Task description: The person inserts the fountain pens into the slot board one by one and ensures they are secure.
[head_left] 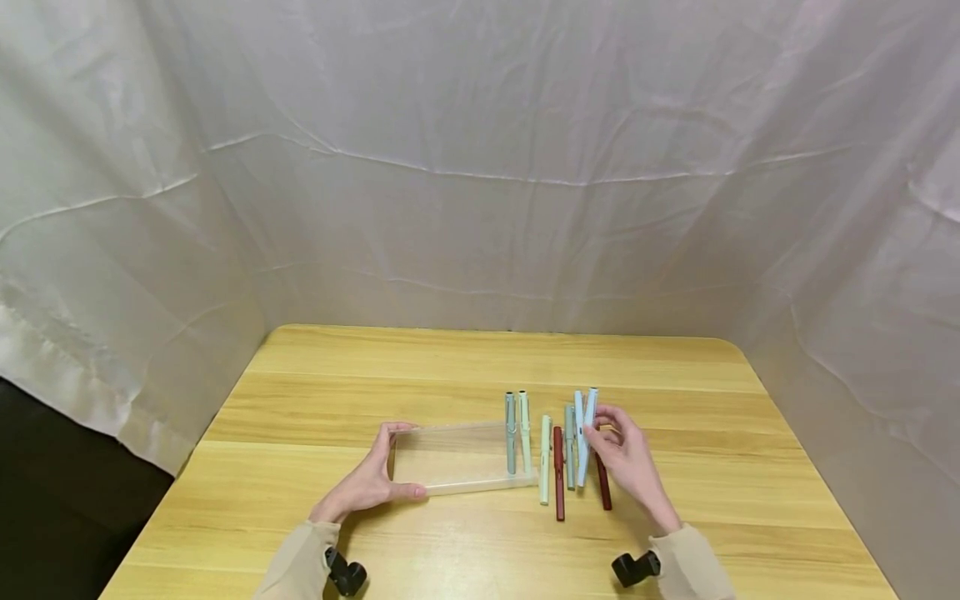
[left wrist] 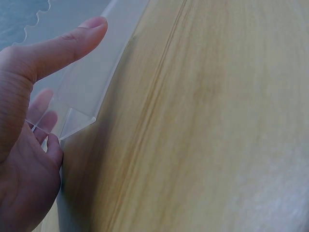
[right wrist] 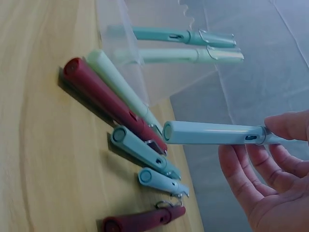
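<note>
The step in hand seems to be lifting a pale-blue pen (right wrist: 215, 133), which the right hand (head_left: 626, 458) pinches above five other pens (head_left: 558, 475) on the table (head_left: 480, 358); the next move likely calls for clearing them steadily. The left hand (head_left: 375, 479) grips the clear case (head_left: 480, 485) at its left end; two greenish pens (head_left: 511, 433) rest at its right.

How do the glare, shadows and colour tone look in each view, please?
Head view: warm tone, pale sheen on the tabletop at bottom centre; left wrist view: cooler tone, hazy glare at lower right, dark shadow beside the clear case; right wrist view: bluish cast, dark shadow along the upper dark red pen and a bright streak on the held pale blue pen.
</note>
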